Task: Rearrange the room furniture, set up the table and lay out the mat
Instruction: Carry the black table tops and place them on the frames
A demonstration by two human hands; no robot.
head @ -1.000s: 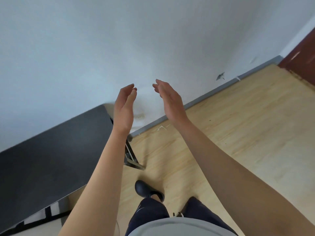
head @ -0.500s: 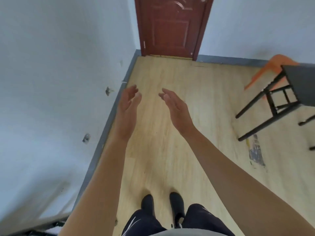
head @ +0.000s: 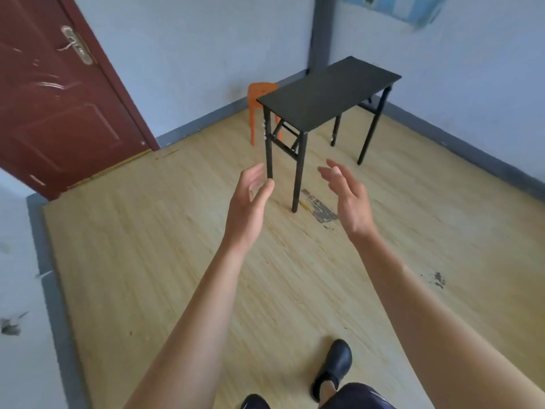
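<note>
Wooden floor, black table by corner, left hand, right hand, fingers apart, empty

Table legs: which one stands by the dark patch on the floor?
The near leg seen between the left hand and right hand; its foot sits beside the dark patch. The others stand away from it.

bare floor ahead, black table and orange stool beyond

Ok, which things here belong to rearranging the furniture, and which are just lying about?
For the job: black table; orange stool behind it; left hand and right hand, both empty.
Just there: red door; wall poster; worn floor patch.
</note>
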